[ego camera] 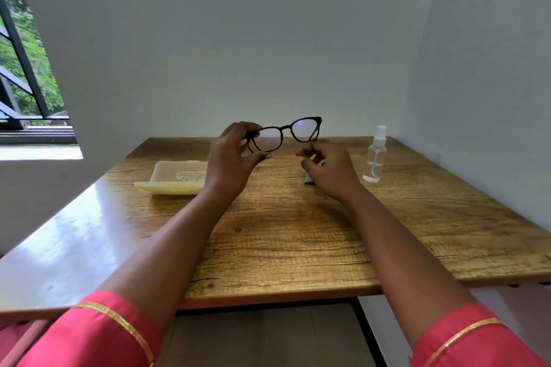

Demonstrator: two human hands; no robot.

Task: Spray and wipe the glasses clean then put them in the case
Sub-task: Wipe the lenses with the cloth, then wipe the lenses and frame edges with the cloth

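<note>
both hands are up over the bench [283, 235]: left hand [231, 162] pinches the glasses [286, 132] at one lens end, holding them in the air above the bench's far half; right hand [328, 168] hovers just below the other lens, fingers loosely curled, holding nothing. spray bottle [375, 155] stands right of the glasses, open case [174, 179] lies to their left, a small dark item, likely the cloth [308, 180], sits beneath the right hand. seemingly the start: next, reach right for the bottle.

black glasses [286, 134] raised above table | clear spray bottle [375, 155] upright, right | cream case [176, 177] open, left
</note>
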